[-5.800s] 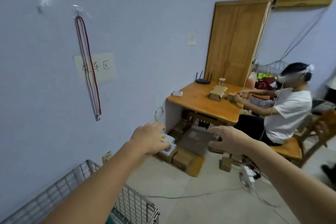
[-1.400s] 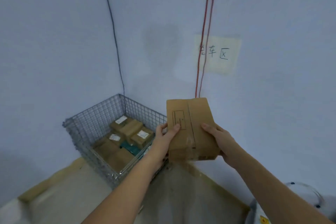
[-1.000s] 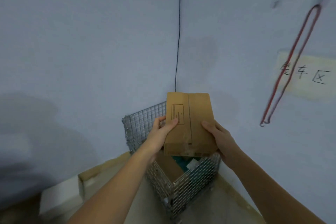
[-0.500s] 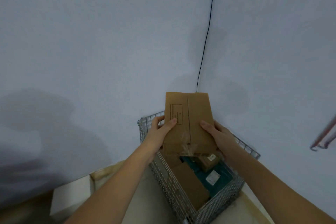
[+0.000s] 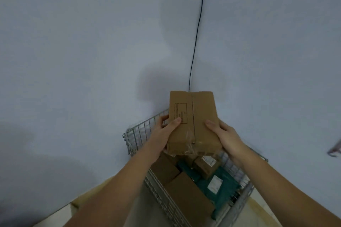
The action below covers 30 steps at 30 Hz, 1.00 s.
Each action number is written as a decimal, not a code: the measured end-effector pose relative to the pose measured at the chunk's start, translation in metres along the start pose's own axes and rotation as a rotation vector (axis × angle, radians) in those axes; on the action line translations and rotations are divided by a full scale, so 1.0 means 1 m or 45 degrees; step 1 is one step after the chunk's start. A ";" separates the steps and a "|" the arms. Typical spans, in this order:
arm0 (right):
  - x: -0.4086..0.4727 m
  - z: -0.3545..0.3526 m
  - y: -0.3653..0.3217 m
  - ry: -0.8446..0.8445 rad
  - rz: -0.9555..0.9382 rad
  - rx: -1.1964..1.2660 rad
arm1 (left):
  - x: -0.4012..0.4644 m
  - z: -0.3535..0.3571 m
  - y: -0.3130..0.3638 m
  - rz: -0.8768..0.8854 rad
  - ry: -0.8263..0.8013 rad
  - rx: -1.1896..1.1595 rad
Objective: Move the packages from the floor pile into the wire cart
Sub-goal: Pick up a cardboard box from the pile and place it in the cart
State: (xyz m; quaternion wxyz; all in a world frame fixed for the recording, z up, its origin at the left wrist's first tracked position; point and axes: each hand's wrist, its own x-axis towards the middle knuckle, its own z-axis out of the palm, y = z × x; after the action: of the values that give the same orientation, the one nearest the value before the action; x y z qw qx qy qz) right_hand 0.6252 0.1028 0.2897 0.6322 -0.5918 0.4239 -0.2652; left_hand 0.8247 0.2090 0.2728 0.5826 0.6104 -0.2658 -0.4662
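Note:
I hold a brown cardboard package [image 5: 193, 121] with both hands above the wire cart [image 5: 137, 135]. My left hand [image 5: 165, 134] grips its left side, thumb on the top face beside a printed rectangle. My right hand [image 5: 224, 137] grips its right side. Clear tape runs down the package's middle and over its near end. Inside the cart lie several brown boxes [image 5: 188, 195] and a green mailer bag [image 5: 221, 188] with a white label. The floor pile is out of view.
The cart stands in a room corner between two pale blue walls. A thin black cable [image 5: 196, 33] runs down the corner. A beige floor strip [image 5: 83, 201] lies left of the cart. A red loop [image 5: 335, 150] shows at the right edge.
I turned from the floor pile by the desk to the corner cart, carrying the package. In the last second the cart came closer beneath the package, which sits slightly lower over it.

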 end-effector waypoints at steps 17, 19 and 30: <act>0.061 -0.065 0.094 0.898 0.310 0.270 | 0.197 0.106 -0.067 -0.384 -0.717 0.269; 0.075 -0.079 0.118 0.970 0.348 0.286 | 0.214 0.123 -0.090 -0.423 -0.706 0.347; 0.203 -0.098 0.352 1.249 0.606 0.707 | 0.353 0.163 -0.303 -0.309 -0.703 0.806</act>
State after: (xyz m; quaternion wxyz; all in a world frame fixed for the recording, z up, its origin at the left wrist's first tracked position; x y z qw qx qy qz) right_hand 0.5850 -0.0622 -0.0922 0.5358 -0.1031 0.7012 -0.4589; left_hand 0.7651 -0.1182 -0.0907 0.2150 0.6381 -0.4677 -0.5726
